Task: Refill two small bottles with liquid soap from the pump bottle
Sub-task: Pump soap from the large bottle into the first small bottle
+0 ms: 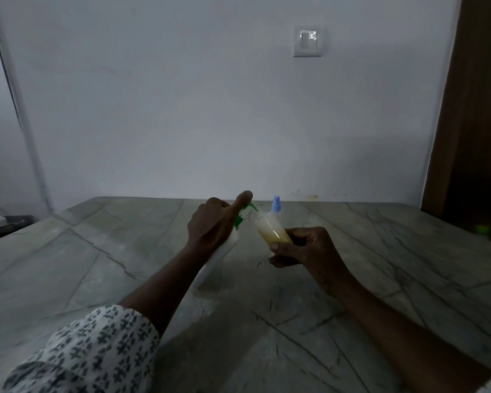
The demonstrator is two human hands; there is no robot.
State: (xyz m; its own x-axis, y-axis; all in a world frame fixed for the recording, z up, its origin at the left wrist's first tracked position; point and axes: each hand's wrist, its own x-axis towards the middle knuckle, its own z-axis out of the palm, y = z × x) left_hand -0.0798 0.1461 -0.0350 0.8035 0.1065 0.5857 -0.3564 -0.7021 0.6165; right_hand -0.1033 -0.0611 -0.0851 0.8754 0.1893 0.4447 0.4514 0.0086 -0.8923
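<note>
My left hand (213,225) grips the white pump bottle (219,258) near its green pump head (245,212), thumb raised over the top; the bottle leans right on the table. My right hand (304,246) holds a small clear bottle (272,229) tilted toward the pump nozzle, its mouth at the spout. Yellowish soap fills its lower part. Behind it stands a second small bottle with a blue spray cap (275,205), mostly hidden.
A grey-green marble table (125,265) runs to a white wall with a switch plate (308,41). A small green object (482,229) lies at the table's right edge by a brown wooden door. A dark stand with an object sits far left (0,222).
</note>
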